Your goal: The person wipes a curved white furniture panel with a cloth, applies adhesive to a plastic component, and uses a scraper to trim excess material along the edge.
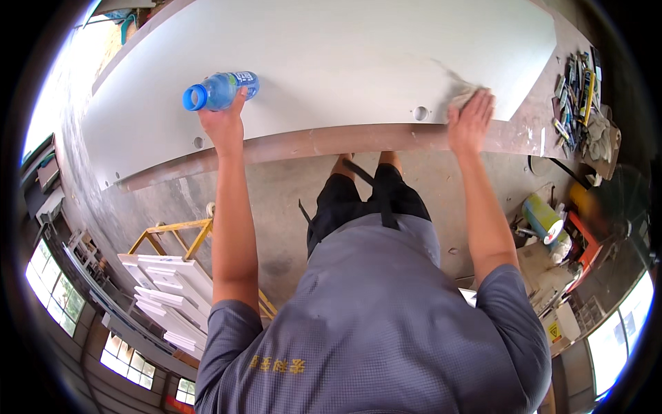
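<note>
A large white panel [331, 62] lies flat on a brownish workbench, with round holes along its near edge. My left hand [225, 124] is closed around a blue plastic bottle [222, 90], tilted on its side above the panel's left part, its blue-rimmed mouth toward the left. At the panel's right end, my right hand [474, 119] presses a pale cloth [460, 97] onto the surface, just right of a round hole [420, 113]. A faint dark smear [452, 72] shows on the panel beyond the cloth.
Pens, tubes and tools [576, 96] lie heaped at the bench's right end, beside crumpled gloves or rags [601, 138]. White boards [172, 293] are stacked on a yellow-framed cart [181, 231] at lower left. A green-and-white can [543, 219] sits among clutter at right.
</note>
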Demonstrator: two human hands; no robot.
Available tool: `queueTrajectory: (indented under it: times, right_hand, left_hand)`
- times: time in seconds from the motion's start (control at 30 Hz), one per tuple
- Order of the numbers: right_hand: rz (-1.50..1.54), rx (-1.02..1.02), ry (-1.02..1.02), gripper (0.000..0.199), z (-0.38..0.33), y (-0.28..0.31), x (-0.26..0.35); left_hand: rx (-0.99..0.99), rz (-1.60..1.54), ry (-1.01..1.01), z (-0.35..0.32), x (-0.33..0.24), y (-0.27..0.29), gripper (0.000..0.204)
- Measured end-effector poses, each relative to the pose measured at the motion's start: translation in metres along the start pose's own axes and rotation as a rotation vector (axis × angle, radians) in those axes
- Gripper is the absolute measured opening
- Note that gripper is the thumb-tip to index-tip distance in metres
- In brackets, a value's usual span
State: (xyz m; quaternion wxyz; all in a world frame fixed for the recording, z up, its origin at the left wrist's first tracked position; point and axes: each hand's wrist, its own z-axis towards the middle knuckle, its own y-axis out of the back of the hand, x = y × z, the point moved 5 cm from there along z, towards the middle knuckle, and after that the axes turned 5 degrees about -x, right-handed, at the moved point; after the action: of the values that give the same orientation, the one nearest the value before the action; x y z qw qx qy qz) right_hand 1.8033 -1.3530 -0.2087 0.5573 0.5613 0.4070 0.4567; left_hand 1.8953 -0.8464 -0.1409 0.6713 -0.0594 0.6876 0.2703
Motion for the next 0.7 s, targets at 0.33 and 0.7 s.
queueTrajectory:
  times: [0.33, 0.7]
  right_hand:
    - [0.26, 0.184, 0.332, 0.071, -0.032, -0.006, 0.16]
    - [0.222, 0.078, 0.096, 0.078, -0.006, 0.007, 0.07]
  left_hand:
    - [-0.02, 0.165, 0.114, 0.002, 0.035, -0.002, 0.057]
    - [0.008, 0.171, 0.102, -0.013, 0.042, -0.016, 0.06]
